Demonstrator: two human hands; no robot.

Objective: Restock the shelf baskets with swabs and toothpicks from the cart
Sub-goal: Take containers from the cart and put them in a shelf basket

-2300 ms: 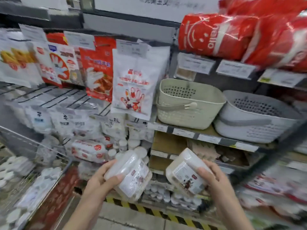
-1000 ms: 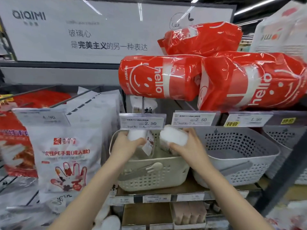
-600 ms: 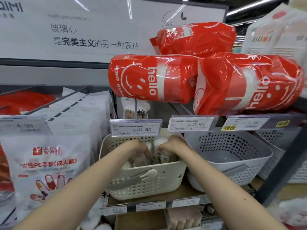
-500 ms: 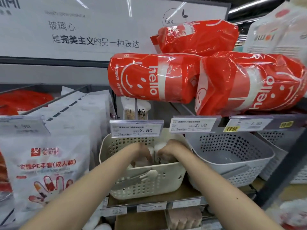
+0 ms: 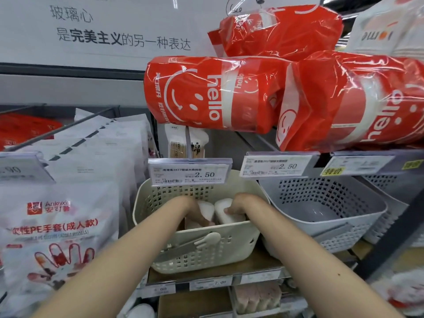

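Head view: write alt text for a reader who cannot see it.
Both hands reach into a cream perforated basket on a shop shelf, the left hand and right hand each on a white plastic tub. An empty grey basket sits to the right, red "hello" packs lie on the shelf above, and bagged PE gloves hang at left.

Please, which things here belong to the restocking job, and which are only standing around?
Job:
- cream perforated plastic basket
- two white lidded plastic tubs inside it
- left hand, right hand

Not the job:
- grey perforated plastic basket
- red "hello" plastic packs
- white glove bags
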